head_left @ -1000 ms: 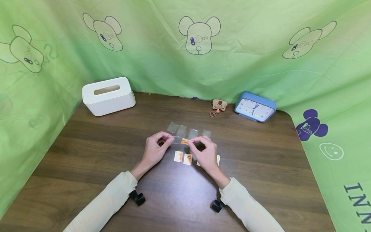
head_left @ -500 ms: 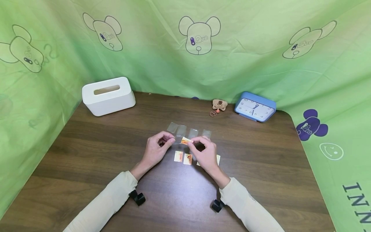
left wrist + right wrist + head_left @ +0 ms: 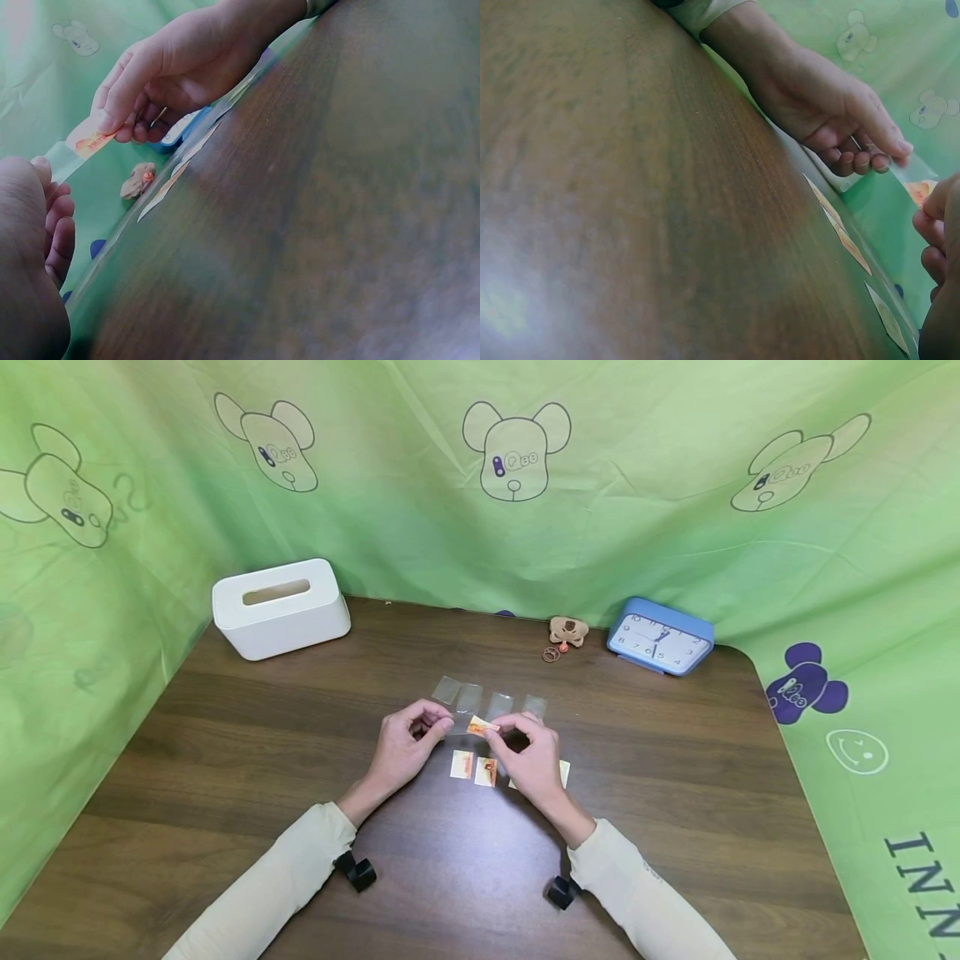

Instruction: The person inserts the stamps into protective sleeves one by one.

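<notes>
My left hand [image 3: 401, 747] pinches a small clear plastic sleeve [image 3: 64, 160] between thumb and fingers. Facing it, my right hand [image 3: 534, 760] pinches a small stamp-like card [image 3: 480, 727] with an orange print. In the left wrist view the card's end meets the sleeve's near end, both raised above the tabletop. More printed cards lie below the hands, among them a left one [image 3: 462, 765] and one beside it [image 3: 486, 772]. Others are partly hidden under my right hand, with one edge [image 3: 565, 773] showing. Several clear sleeves [image 3: 470, 697] lie in a row just beyond the fingers.
A white tissue box [image 3: 281, 610] stands at the back left of the brown wooden table [image 3: 300, 710]. At the back right are a blue clock [image 3: 660, 637] and a brown plush keychain [image 3: 567, 631]. Green printed cloth [image 3: 420, 527] hangs behind.
The card in my right hand has tilted slightly, and the sleeve in my left hand has shifted a little. Both arms stay almost where they were; the things on the table have not moved.
</notes>
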{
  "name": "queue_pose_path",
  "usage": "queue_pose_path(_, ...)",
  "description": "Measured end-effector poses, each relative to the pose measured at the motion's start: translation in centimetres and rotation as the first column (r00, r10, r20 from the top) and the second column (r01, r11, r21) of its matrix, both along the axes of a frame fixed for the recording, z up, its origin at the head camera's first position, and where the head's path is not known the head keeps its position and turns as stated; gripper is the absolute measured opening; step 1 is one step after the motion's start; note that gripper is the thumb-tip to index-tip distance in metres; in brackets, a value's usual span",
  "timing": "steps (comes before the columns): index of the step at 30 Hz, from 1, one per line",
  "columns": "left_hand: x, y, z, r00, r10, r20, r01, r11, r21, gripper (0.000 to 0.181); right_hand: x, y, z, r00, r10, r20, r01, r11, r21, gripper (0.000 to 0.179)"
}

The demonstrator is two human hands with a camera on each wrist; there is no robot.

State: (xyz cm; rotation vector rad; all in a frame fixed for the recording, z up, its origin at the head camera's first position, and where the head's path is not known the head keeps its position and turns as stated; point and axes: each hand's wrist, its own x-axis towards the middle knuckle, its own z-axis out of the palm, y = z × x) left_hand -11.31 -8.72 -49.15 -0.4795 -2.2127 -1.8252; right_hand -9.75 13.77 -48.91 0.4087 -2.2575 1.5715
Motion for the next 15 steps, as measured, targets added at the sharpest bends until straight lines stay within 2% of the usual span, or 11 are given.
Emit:
queue_pose_path(8,0.04,-0.02,0.06,1.0,-0.019,0.013,0.019,1.0,-0.022,0.006,0.01,-0.04,-0.08,1.0,0.009,0.002,-0.009,1.0,-0.015,0.009)
queue_pose_path(15,0.09,0.01,0.08,1.0,-0.026,0.013,0.026,0.999,-0.039,0.006,0.05,-0.06,0.02,1.0,0.009,0.021,-0.009,1.0,0.013,0.012)
